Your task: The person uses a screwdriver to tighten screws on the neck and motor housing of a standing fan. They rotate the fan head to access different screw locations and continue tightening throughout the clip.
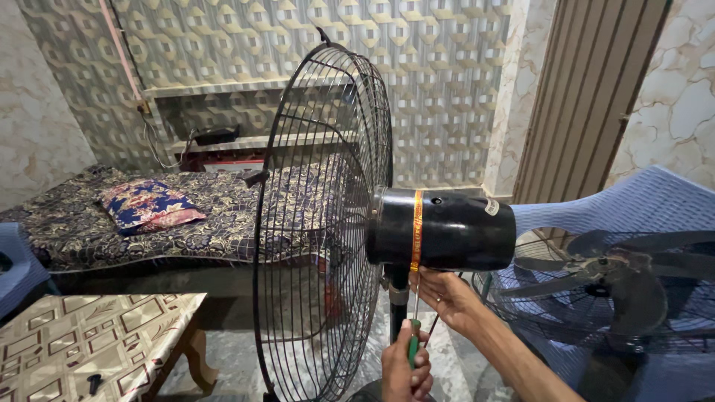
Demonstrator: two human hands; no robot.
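A black pedestal fan stands in front of me, with its wire rear grille (320, 223) and a black motor housing (447, 229) that has an orange band. My left hand (406, 370) grips the green handle of a screwdriver (414, 327). Its shaft points up at the underside of the housing, beside the fan's pole (397, 298). My right hand (449, 299) reaches in from the right just under the housing. Its fingertips are closed on the screwdriver shaft near the tip.
A loose fan blade (611, 279) and a front grille (521, 298) lie on a blue plastic chair (640, 201) at the right. A table with a patterned cloth (82, 335) stands at lower left, with a small black part (93, 383) on it. Behind the fan is a bed (186, 216) with a pillow (149, 205).
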